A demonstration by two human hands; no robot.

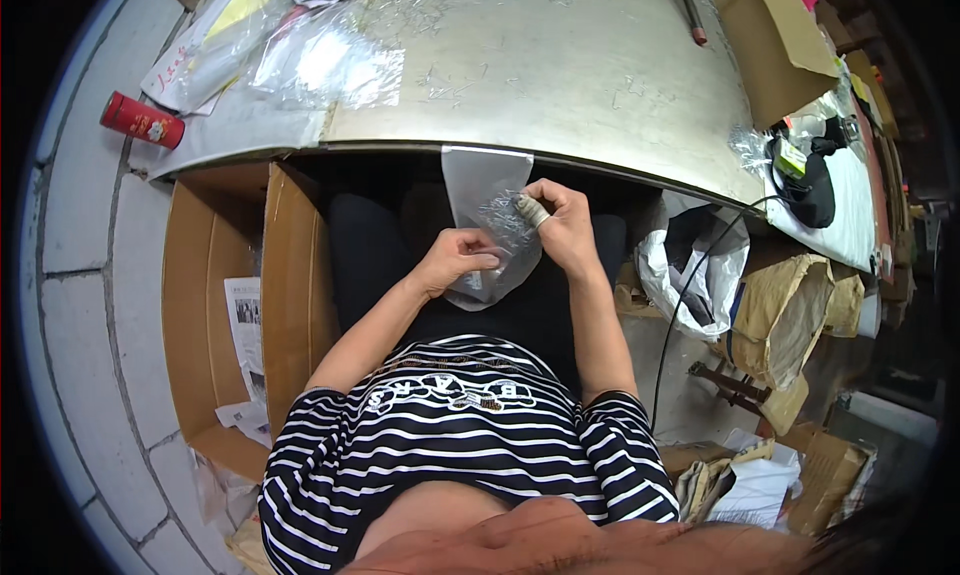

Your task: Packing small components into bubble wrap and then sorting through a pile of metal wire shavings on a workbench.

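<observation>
A person in a striped shirt is working over a translucent plastic bag (470, 180), which is spanning the gap between the near edge of a metal-topped table (560, 85) and the lap. Thin silvery pieces (508, 215) are showing at its middle, toward the right. The left hand (458, 263) is curling at the bag's left side, the right hand (562, 225), one digit wrapped in a pale covering (532, 211), bringing thumb and fingertip close at the far right; whether either is clamping film or metal, one cannot tell. The bag is looking light, limp and probably slippery, the pieces fine and likely springy. Pinching the film's side edges, clear of possibly sharp ends, is seeming the safest hold.
</observation>
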